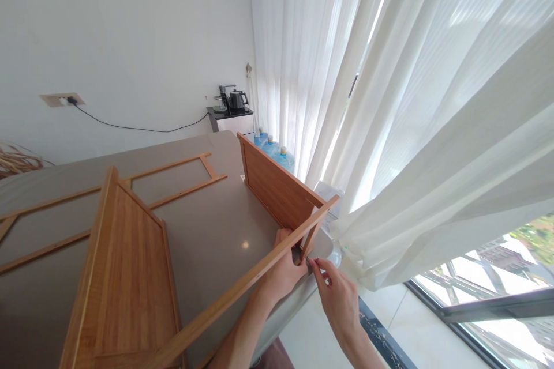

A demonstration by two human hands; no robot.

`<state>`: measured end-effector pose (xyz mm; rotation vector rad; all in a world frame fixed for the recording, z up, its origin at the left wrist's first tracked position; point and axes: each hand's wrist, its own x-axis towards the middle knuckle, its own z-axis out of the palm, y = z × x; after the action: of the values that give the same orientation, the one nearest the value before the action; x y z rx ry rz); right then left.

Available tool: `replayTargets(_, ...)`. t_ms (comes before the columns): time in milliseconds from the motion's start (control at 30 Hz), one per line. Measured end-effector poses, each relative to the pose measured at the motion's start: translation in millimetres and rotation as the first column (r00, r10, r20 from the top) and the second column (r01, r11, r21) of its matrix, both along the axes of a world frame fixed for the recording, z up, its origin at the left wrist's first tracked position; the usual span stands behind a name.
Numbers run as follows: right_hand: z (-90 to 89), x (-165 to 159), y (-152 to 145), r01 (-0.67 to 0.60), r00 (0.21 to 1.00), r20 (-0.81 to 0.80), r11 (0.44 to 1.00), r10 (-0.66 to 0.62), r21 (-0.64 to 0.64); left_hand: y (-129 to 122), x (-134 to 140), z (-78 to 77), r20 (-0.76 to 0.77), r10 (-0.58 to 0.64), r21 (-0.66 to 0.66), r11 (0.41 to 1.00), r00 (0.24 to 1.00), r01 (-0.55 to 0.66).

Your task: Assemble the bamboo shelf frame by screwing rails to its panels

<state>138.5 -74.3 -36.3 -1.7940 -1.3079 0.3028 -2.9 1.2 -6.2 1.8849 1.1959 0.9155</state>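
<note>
Rail (240, 289) slants over the counter (216, 236) in the head view, near the panel (277, 179). The left hand (281, 274) grips the low end of the post (310, 238); the right hand (340, 294) pinches a tiny piece (308, 260), unidentifiable, beside it. A slackened left grip might shift the joint; slipping fingertips could drop the piece.

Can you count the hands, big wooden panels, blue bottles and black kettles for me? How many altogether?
Hands: 2, the left hand and the right hand
Big wooden panels: 2
Blue bottles: 3 that show
Black kettle: 1
Total: 8
</note>
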Motion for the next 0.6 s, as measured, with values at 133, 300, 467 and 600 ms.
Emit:
replayTargets(133, 7.3, -1, 4, 0.015, 0.988, -0.151, 0.998, -0.025, -0.069, 0, -1, -1.7, -0.017, -0.002, 0.014, 1.000, 1.000, 0.002)
replayTargets(300, 20.4, 0, 10, 0.020, 0.930, -0.362, 0.991, -0.068, -0.134, 1, -2, -3.3, -0.037, -0.006, 0.032, 0.999, 0.999, 0.007)
replayTargets(467, 20.1, 3, 7, 0.037, 0.869, -0.486, 0.991, -0.095, -0.127, 1, -2, -4.0, -0.058, -0.002, 0.050, 0.999, 0.998, 0.005)
replayTargets(600, 15.1, 6, 5, -0.052, 0.803, -0.596, 0.995, -0.011, -0.089, 2, -2, -4.9, -0.053, -0.001, 0.062, 0.998, 0.999, 0.004)
